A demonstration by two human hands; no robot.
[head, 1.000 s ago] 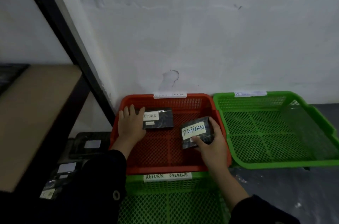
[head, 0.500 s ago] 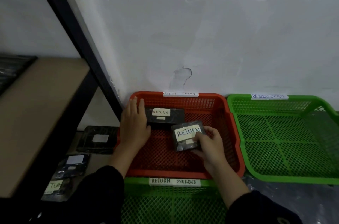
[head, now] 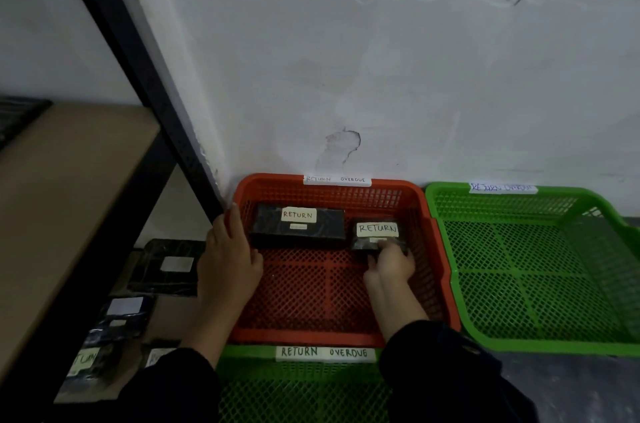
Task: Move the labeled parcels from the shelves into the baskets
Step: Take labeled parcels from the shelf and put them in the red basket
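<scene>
A red basket (head: 304, 339) tagged RETURN OVERDUE stands against the wall. Two black parcels labelled RETURN lie in its far half. The larger parcel (head: 322, 228) is on the left and the smaller parcel (head: 377, 230) on the right, a little apart. My left hand (head: 227, 259) rests flat at the basket's left wall beside the larger parcel, fingers straight, holding nothing. My right hand (head: 391, 265) has its fingers curled on the near edge of the smaller parcel, which sits low on the basket floor.
A green basket (head: 446, 200) with nothing in it stands to the right, and another green basket (head: 304, 395) sits just in front. On the low shelf at left lie several more black parcels (head: 166, 266). A black shelf post (head: 138, 58) and a brown shelf board (head: 69, 197) are above.
My right hand has carried the smaller parcel farther back and down to the basket floor. My left hand has slid from the larger parcel to the basket's left wall.
</scene>
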